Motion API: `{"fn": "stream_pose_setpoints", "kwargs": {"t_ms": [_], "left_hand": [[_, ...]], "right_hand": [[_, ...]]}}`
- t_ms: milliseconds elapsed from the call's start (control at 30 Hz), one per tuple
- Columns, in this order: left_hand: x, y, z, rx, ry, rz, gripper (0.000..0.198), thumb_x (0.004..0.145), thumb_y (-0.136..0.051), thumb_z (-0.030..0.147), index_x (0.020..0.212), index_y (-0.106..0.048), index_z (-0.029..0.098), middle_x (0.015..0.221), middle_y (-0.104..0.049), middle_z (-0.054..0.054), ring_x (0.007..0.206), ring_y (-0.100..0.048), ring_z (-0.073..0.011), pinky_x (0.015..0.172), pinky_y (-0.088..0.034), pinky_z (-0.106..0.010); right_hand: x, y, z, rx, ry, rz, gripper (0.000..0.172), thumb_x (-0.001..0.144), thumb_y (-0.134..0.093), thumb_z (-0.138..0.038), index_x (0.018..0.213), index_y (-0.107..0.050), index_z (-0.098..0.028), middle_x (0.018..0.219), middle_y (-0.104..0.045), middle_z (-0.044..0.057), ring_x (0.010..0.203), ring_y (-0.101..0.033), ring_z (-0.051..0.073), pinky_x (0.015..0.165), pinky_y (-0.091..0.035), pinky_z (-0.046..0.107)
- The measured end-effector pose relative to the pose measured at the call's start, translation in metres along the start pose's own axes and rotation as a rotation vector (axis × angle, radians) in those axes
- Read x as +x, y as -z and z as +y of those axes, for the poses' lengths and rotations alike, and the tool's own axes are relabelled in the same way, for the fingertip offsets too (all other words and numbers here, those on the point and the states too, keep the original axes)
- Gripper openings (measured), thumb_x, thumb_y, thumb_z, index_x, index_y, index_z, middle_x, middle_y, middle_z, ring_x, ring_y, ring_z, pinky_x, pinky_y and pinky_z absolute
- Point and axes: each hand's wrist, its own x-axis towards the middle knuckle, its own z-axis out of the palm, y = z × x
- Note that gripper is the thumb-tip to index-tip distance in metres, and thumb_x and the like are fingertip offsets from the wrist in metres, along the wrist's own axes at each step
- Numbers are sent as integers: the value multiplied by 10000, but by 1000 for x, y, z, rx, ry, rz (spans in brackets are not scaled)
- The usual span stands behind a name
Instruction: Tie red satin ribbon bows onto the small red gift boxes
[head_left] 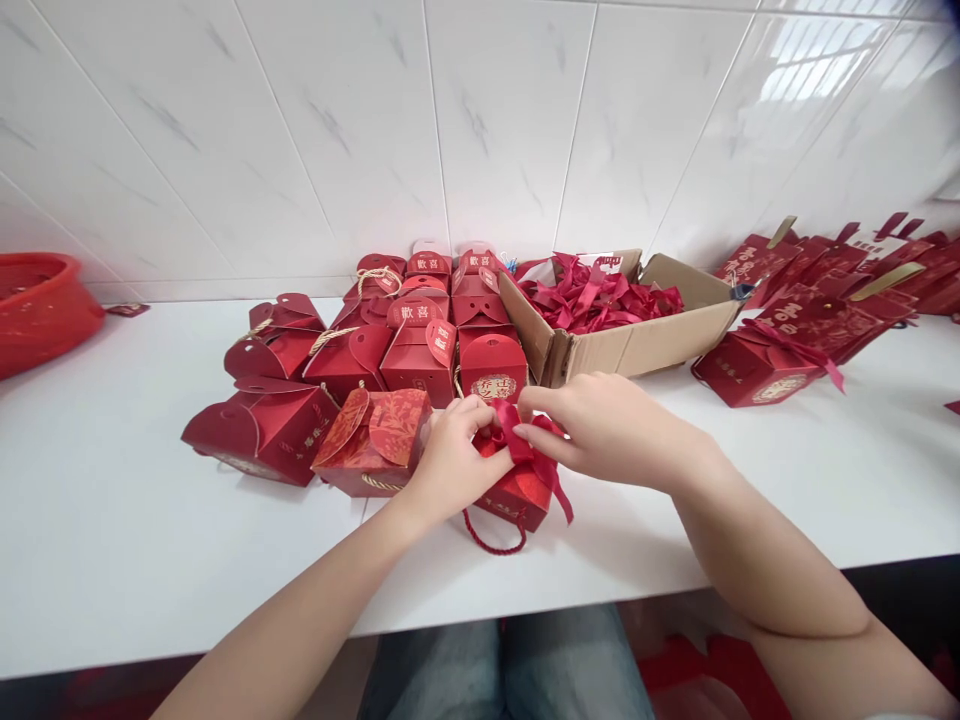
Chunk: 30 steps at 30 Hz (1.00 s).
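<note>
A small red gift box (517, 492) with a twisted red cord handle stands near the table's front edge, its top partly hidden by my hands. Dark red ribbon (546, 468) lies over this box, with a tail hanging off its right side. From the left, my left hand (459, 455) pinches the ribbon between thumb and fingers above the lid. My right hand (592, 425) grips a ribbon loop from the other side, thumb and forefinger pressed together. Close to my left hand sits an orange-red patterned box (379, 440) with a closed lid.
Several red gift boxes (420, 350) stand in rows behind. A cardboard box (645, 345) full of red ribbons (600, 298) is against the tiled wall. Red bags (817, 300) and a ribboned box (761, 370) stand at right. A red basin (45, 315) is far left.
</note>
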Motion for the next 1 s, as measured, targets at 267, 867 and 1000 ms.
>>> {"fn": "stream_pose_setpoints", "kwargs": {"t_ms": [267, 867, 1000], "left_hand": [[1, 4, -2, -60, -26, -57, 148, 717, -696, 345, 714, -640, 208, 802, -563, -8, 815, -532, -179, 751, -420, -316], [3, 16, -3, -143, -83, -51, 116, 692, -463, 112, 736, -529, 197, 797, -560, -9, 821, -507, -176, 790, -412, -317], [4, 15, -3, -109, -23, -23, 164, 805, -492, 237, 654, -531, 186, 759, -546, -13, 786, -510, -173, 775, -411, -320]], "right_hand": [[8, -10, 3, -30, 28, -97, 249, 913, -401, -272, 745, -567, -192, 648, -607, 6, 513, -457, 105, 491, -195, 243], [8, -5, 3, 20, 60, -142, 185, 863, -481, -265, 750, -613, -200, 625, -580, 2, 546, -462, 109, 503, -213, 242], [7, -5, 3, 18, 69, -133, 203, 864, -474, -260, 709, -586, -191, 618, -571, 1, 536, -447, 105, 505, -210, 241]]}}
